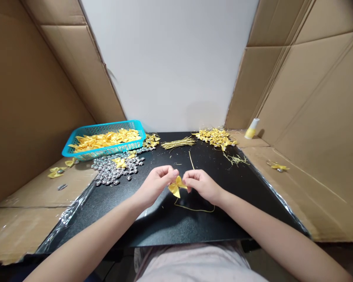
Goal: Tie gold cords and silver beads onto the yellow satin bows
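Both hands meet over the middle of a black tabletop (164,227). My left hand (155,183) pinches one side of a small yellow ribbon bow (176,187). My right hand (200,184) pinches the other side, fingers curled. A thin gold cord (194,208) hangs from the bow and loops on the table under my right wrist. Another gold cord (191,159) lies just beyond the hands.
A blue basket (106,127) of yellow bows stands at the back left. Several silver beads (114,169) lie in front of it. A bundle of gold cords (178,143) and a pile of finished bows (216,138) lie at the back. A small bottle (252,128) stands right. Cardboard walls enclose the area.
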The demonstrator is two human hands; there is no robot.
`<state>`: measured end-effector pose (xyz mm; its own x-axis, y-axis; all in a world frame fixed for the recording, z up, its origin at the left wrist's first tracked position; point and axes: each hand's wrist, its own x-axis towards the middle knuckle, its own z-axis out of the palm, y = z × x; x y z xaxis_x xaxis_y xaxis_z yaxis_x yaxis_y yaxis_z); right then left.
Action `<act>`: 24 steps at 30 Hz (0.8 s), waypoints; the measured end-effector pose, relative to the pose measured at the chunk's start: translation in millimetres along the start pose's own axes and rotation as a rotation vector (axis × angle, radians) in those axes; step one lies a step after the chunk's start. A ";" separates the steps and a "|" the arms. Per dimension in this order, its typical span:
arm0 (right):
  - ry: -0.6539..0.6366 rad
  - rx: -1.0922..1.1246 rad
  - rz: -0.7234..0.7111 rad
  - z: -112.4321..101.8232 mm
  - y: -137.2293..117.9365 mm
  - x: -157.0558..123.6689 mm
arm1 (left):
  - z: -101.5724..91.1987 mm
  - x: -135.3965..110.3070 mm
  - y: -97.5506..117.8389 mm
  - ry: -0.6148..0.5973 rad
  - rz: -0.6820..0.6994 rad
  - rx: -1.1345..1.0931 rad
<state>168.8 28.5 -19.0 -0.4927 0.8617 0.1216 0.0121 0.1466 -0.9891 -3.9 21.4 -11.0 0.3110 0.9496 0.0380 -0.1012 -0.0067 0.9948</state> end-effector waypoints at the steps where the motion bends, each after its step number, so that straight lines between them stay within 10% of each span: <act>1: -0.007 0.020 0.004 -1.3 0.0 0.6 | 0.6 0.3 -0.7 -0.019 -0.012 -0.024; 13: -0.028 0.117 0.018 -5.7 -3.4 -0.6 | -1.9 -3.2 21.1 -0.232 -0.061 -0.114; 24: 0.028 0.034 0.055 0.1 2.4 2.8 | -7.9 0.0 11.5 -0.028 0.188 0.606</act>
<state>167.3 31.2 -21.0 -0.4676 0.8813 0.0685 0.0086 0.0820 -0.9966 -12.5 23.8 -0.3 0.3658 0.9063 0.2119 0.3940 -0.3570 0.8469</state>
